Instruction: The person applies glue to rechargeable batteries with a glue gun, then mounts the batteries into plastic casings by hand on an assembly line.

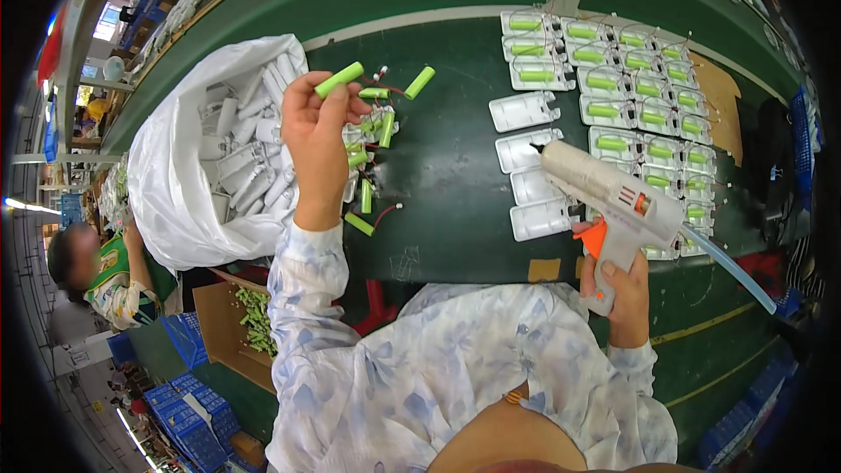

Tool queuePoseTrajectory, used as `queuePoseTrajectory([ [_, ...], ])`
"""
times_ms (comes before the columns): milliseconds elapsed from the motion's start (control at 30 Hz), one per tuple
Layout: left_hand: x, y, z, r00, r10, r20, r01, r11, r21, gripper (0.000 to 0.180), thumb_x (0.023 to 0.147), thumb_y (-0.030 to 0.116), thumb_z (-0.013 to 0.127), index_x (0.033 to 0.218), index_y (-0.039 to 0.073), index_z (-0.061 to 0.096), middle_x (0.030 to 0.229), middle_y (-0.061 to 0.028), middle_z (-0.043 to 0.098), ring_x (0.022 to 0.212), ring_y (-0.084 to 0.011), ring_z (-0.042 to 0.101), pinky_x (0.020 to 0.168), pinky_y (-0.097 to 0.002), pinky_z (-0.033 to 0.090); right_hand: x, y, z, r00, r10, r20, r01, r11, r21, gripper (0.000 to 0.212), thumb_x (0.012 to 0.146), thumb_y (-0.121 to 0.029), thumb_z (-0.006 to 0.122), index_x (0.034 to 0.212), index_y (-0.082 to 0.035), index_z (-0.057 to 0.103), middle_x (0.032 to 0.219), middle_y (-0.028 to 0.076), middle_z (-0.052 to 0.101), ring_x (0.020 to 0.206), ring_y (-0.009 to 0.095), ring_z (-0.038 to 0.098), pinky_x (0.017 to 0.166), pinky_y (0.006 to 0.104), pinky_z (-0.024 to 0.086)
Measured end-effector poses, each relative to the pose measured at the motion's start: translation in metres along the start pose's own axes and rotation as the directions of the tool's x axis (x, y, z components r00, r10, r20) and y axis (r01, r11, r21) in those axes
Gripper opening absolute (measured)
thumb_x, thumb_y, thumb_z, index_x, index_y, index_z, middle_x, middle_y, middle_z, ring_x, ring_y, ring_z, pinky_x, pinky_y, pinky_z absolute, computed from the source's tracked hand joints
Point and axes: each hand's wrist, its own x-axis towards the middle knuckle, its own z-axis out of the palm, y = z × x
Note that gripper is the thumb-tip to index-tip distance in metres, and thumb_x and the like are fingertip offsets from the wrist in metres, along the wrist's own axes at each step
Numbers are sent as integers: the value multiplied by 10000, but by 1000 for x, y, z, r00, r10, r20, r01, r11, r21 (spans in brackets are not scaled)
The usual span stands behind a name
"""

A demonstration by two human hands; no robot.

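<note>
A pale blouse (473,342) with bluish blotches lies nearest the camera, on the near side of the white bag (162,188), which serves as landmark. The left hand (317,118) is raised at the bag's right edge, thumb and fingers pinched nearly together on a green battery (339,79). Loose batteries (420,82) with thin wires lie on the dark green table (438,219) just right of the bag. White cases (245,162) fill the bag's mouth.

Well right of the bag, the right hand (620,289) has its fingers curled round the handle of a glue gun (613,180), one finger by the orange trigger (595,239). The nozzle points toward the bag, above a column of open cases (539,220); farther right of the bag stand rows of cases with batteries (604,110). Another person (109,267) is left of the bag.
</note>
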Motion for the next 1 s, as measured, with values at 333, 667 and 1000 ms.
queuePoseTrajectory([
  [333,-86,-30,22,730,128,671,-594,605,530,241,682,-69,711,866,27,588,923,-135,598,795,-335,612,674,-408,513,1,-5,-6,1000,-7,14,9,995,-104,597,847,-255,620,1313,79,454,1234,257,605,547,138,545,492,273,451],
  [667,-73,-41,22,914,-96,394,-170,793,586,247,778,-67,707,995,6,616,863,-110,602,687,-206,631,602,-316,512,14,-33,5,1000,-2,29,7,980,-197,460,865,-122,549,1278,64,469,1183,216,625,596,147,543,571,296,472],
  [1000,-46,-29,19,905,-286,313,25,773,634,329,809,-37,697,1126,-12,610,944,-123,638,627,-156,594,609,-312,487,21,-37,13,998,0,59,13,974,-225,448,877,-112,537,1284,55,456,1218,220,619,603,142,547,574,290,471],
])
